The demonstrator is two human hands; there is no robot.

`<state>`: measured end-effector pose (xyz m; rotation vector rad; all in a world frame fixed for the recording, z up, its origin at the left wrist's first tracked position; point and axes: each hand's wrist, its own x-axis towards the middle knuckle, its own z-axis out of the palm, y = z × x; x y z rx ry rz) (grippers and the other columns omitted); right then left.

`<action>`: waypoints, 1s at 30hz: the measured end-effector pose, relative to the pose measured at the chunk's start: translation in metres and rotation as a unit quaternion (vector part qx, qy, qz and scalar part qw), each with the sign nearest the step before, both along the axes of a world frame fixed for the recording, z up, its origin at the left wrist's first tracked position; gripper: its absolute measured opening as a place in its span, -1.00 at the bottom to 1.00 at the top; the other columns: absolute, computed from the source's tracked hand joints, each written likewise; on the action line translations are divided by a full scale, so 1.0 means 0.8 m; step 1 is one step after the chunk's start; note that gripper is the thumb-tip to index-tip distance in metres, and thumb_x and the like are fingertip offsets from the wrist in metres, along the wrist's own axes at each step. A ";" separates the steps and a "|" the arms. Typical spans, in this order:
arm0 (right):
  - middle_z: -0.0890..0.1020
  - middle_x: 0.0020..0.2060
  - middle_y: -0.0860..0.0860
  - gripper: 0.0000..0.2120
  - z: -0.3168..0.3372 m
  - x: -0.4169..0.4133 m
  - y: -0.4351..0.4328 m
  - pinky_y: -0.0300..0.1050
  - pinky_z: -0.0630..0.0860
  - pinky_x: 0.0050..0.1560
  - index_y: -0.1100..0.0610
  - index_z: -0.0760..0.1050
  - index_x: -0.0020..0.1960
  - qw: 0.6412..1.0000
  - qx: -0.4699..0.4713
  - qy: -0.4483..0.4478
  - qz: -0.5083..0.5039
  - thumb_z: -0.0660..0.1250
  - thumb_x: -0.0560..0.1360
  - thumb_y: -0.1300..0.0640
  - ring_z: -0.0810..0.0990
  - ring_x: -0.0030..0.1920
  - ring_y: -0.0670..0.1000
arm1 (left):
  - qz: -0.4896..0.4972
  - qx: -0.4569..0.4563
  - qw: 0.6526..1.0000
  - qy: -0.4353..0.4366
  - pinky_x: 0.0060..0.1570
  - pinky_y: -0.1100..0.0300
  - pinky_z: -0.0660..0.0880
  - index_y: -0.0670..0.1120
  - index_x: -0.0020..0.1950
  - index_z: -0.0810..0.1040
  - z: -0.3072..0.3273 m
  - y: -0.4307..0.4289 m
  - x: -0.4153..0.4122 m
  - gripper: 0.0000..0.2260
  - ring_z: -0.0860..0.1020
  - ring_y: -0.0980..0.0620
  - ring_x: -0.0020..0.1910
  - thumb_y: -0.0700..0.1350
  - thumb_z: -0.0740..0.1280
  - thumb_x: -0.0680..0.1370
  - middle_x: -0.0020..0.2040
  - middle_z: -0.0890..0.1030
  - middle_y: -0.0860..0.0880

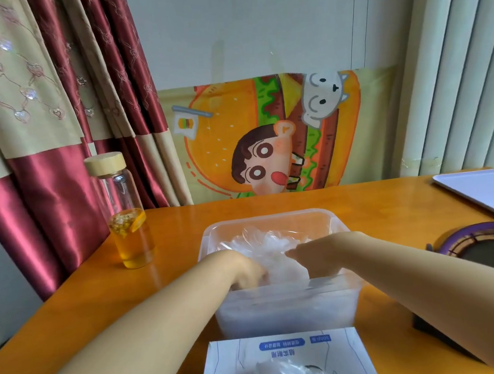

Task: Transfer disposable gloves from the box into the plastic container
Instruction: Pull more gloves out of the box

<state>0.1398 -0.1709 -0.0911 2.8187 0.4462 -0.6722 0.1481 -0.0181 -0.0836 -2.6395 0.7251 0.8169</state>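
Observation:
A clear plastic container (271, 217) stands mid-table, holding a crumpled heap of thin transparent gloves (265, 248). Both my hands reach down into it. My left hand (249, 270) is at the near left of the heap, its fingers blurred and buried in the plastic. My right hand (307, 254) is on the right side, fingers bent onto the gloves. Just in front of the container lies the white glove box (287, 349), with more gloves (289, 373) bulging out of its opening.
A glass bottle (126, 211) with amber liquid and a wooden lid stands at the left. At the right are a white tray (483, 189), a purple-rimmed round object (483, 244) and a dark object (440, 334). A curtain and cartoon poster sit behind.

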 end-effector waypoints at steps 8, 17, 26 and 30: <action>0.32 0.44 0.08 -0.46 0.028 -0.027 -0.002 -0.11 0.23 0.41 0.20 0.20 0.49 0.998 0.033 -0.053 0.016 0.25 0.58 0.06 0.30 0.43 0.08 | 0.000 -0.050 0.998 -0.034 0.37 0.04 0.33 -0.06 0.55 0.16 0.019 0.009 -0.012 -0.52 0.29 -0.08 0.45 -0.17 0.15 0.63 0.52 0.26 -0.02; 0.66 -0.05 -0.16 -0.83 0.097 -0.127 0.001 -0.51 0.42 -0.22 -0.01 0.62 0.09 0.936 0.267 -0.214 0.080 0.36 0.51 0.06 0.53 -0.23 -0.28 | 0.064 -0.417 0.902 -0.095 0.24 0.30 0.42 0.08 0.30 0.51 0.077 0.075 -0.078 -0.69 0.52 0.24 0.18 -0.17 0.31 0.58 0.24 0.57 0.15; 0.59 0.16 -0.06 -0.69 0.014 -0.191 0.031 -0.45 0.28 -0.18 0.03 0.53 0.26 0.969 0.197 -0.097 0.110 0.33 0.53 0.02 0.47 -0.05 -0.18 | 0.026 -0.360 0.931 -0.055 0.12 0.38 0.45 0.12 0.31 0.49 -0.007 0.081 -0.173 -0.61 0.49 0.29 0.12 0.07 0.40 0.50 0.19 0.53 0.23; 0.53 0.13 -0.03 -0.72 -0.008 -0.195 0.037 -0.27 0.45 -0.02 0.05 0.58 0.20 0.970 0.191 -0.116 0.098 0.30 0.54 -0.01 0.54 0.03 -0.02 | 0.009 -0.345 0.932 -0.112 0.05 0.36 0.41 0.09 0.32 0.50 -0.034 0.080 -0.181 -0.61 0.46 0.22 0.09 0.08 0.39 0.50 0.16 0.51 0.17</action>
